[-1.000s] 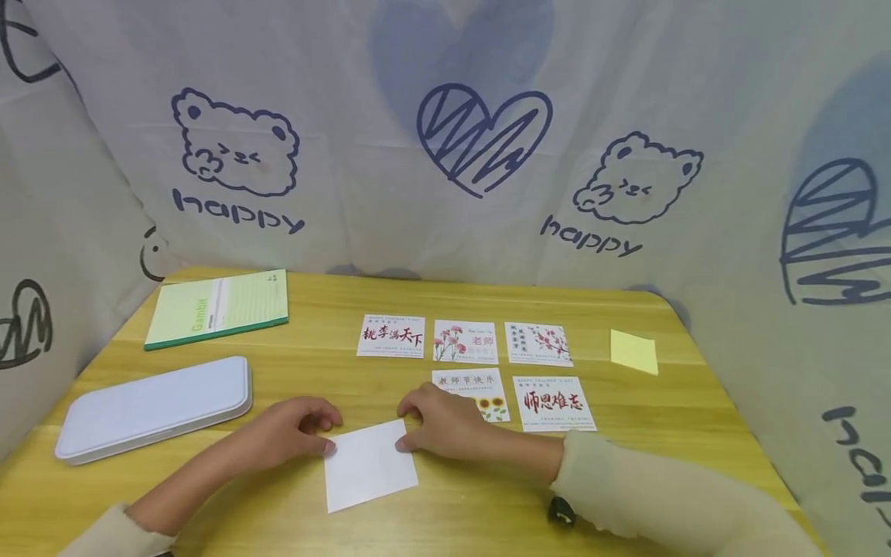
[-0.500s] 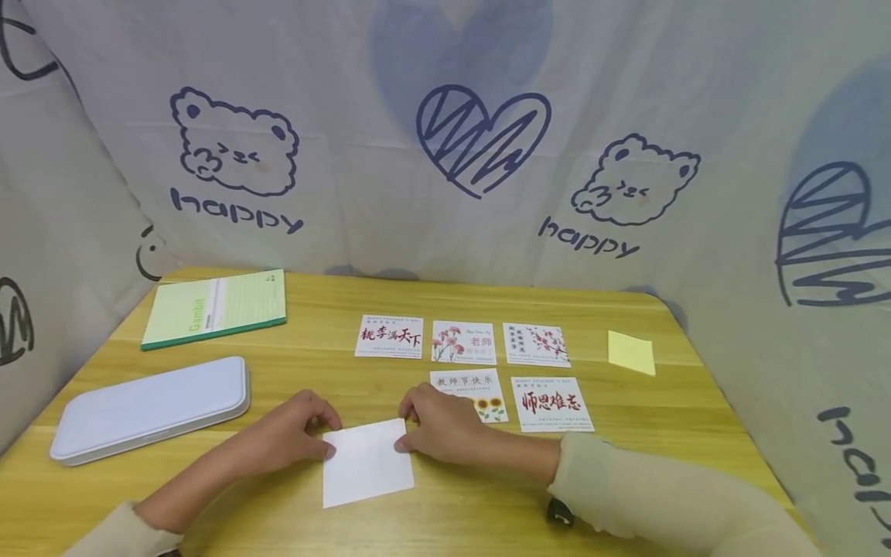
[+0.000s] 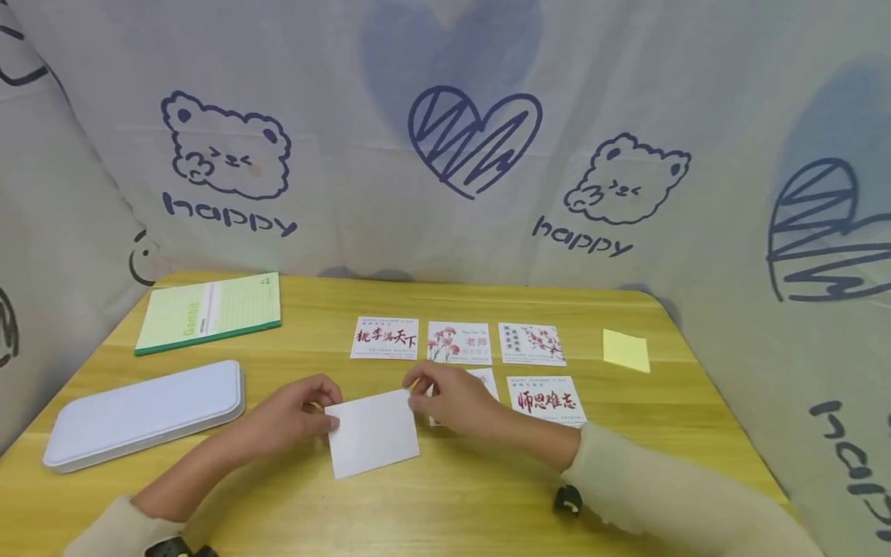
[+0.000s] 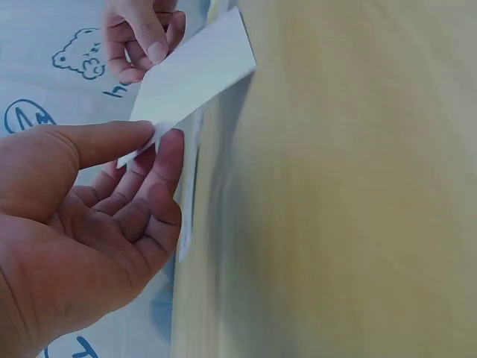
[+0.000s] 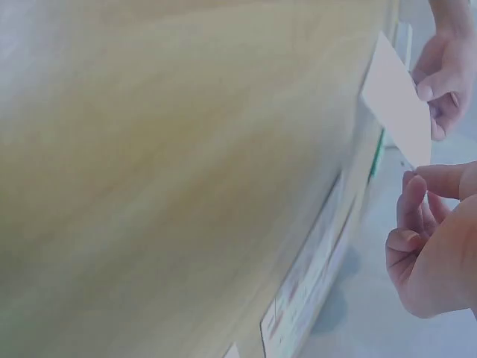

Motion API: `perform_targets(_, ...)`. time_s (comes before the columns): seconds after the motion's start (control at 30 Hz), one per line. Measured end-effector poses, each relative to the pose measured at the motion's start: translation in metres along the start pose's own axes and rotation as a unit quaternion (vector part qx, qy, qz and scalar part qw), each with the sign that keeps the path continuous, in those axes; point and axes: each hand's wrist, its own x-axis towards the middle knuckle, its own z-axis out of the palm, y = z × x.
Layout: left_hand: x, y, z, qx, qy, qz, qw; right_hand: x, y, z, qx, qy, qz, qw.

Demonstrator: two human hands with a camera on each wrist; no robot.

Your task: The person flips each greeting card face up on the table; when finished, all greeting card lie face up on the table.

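A blank white card [image 3: 373, 435] is held between both hands, tilted, its lower edge lifted off the wooden table. My left hand [image 3: 295, 414] pinches its left edge; in the left wrist view the thumb lies on top of the card [image 4: 197, 71] with fingers curled beneath. At the upper right corner my right hand [image 3: 455, 398] pinches it between thumb and index finger, as the right wrist view also shows. Behind the right hand, a printed card [image 3: 485, 381] is mostly covered. To its right lies another card with red lettering [image 3: 547, 401].
Three printed cards, among them one with pink flowers [image 3: 459, 343], form a row farther back. A yellow sticky note [image 3: 626, 350] lies at the right. On the left are a white pencil case [image 3: 146, 414] and a green notebook [image 3: 209, 312]. A patterned cloth [image 3: 348, 155] hangs behind the table [image 3: 487, 503].
Both hands have raised the white card from the table and moved it slightly away from the body. The right hand now covers more of the sunflower card behind it.
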Motion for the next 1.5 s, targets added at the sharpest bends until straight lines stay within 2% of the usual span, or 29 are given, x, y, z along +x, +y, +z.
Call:
perform_targets(0.07,0.006,0.005,-0.001,-0.013,0.001,0.001,0.9999,0.000,0.003,-0.007,0.015,0.009,-0.004,1.000)
perform_targets(0.2,0.020,0.018,-0.002,-0.002,0.004,0.016,0.9999,-0.002,0.007,-0.022,0.065,0.028,-0.005,0.997)
perform_targets(0.37,0.038,0.047,-0.003,0.002,0.010,0.051,0.9986,-0.007,0.010,-0.045,0.145,0.056,-0.020,0.988)
perform_targets(0.53,0.057,0.072,-0.004,-0.005,0.020,0.071,0.9973,-0.015,0.020,-0.066,0.151,0.089,-0.054,0.983)
perform_targets(0.73,0.080,0.087,-0.001,-0.002,0.021,0.081,0.9965,-0.022,0.031,-0.080,0.151,0.119,-0.061,0.980)
perform_targets(0.97,0.089,0.094,0.003,-0.005,0.028,0.093,0.9952,-0.026,0.038,-0.092,0.163,0.122,-0.077,0.976)
perform_targets(1.1,0.089,0.093,0.006,-0.019,0.020,0.092,0.9953,-0.029,0.041,-0.096,0.162,0.099,-0.091,0.978)
perform_targets(1.3,0.090,0.090,0.006,-0.023,0.020,0.091,0.9954,-0.034,0.041,-0.102,0.149,0.056,-0.134,0.978)
perform_targets(1.5,0.093,0.083,0.009,-0.031,0.011,0.075,0.9967,-0.035,0.037,-0.103,0.178,0.030,-0.159,0.971)
